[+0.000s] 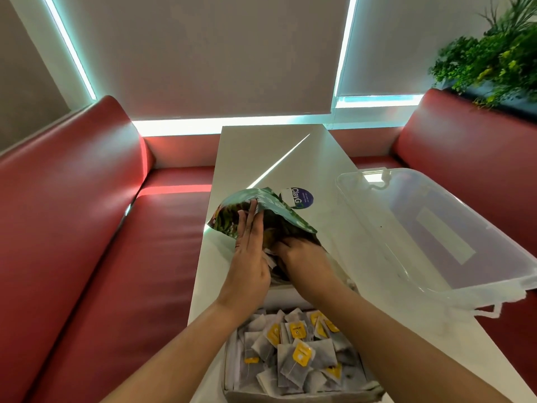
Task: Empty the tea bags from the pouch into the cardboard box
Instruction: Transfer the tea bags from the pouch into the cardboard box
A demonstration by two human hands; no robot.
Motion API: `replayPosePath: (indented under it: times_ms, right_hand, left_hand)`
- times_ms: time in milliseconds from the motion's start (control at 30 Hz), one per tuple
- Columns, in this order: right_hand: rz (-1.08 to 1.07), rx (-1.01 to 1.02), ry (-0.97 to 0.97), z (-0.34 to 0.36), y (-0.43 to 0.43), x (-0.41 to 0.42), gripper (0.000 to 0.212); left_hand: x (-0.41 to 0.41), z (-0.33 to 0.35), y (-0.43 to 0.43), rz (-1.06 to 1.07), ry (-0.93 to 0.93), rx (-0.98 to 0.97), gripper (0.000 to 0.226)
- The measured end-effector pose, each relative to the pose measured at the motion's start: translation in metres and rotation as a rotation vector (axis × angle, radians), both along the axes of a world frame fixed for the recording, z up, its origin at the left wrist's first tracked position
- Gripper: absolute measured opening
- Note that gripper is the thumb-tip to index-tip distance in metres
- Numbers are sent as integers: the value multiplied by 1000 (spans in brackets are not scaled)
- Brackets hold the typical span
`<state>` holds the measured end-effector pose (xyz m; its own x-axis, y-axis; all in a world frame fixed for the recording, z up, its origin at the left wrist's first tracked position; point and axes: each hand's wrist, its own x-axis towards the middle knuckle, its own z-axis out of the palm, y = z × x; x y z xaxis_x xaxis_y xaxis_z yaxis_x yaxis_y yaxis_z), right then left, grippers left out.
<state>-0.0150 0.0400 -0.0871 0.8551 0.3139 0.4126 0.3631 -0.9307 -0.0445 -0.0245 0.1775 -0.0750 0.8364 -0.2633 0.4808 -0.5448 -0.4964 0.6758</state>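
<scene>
A green, leaf-printed pouch (279, 212) is tilted above the table just beyond the cardboard box (232, 392). My left hand (250, 254) presses flat against the pouch's left side, fingers straight and pointing up. My right hand (302, 257) reaches into the pouch's mouth, its fingers hidden inside, so what they hold cannot be seen. The box at the near edge is filled with several grey tea bags (293, 359) bearing yellow tags.
The white table (290, 158) runs away from me between two red benches (87, 228). A clear plastic bin (436, 228) lies tipped at the right, overhanging the table edge. A round dark sticker (299, 197) sits behind the pouch. Plants (494, 53) stand at the far right.
</scene>
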Motion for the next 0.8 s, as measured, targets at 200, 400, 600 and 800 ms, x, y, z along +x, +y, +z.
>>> replayPosePath:
  times_ms: [200,400,600,800]
  right_hand:
    - [130,147,-88,10,-10,-22,22]
    - [150,357,-126,15,-31,-66,16]
    - [198,351,-109,4,-49,-111,19]
    - [178,169,338,-26,-66,-124,20]
  left_hand:
    - [4,-2,-1,10,18,20,87]
    - [9,-4,5,15,70,43,91]
    - [17,-10,13,53,71,80,88]
    - [17,-10,14,46,54,83,88]
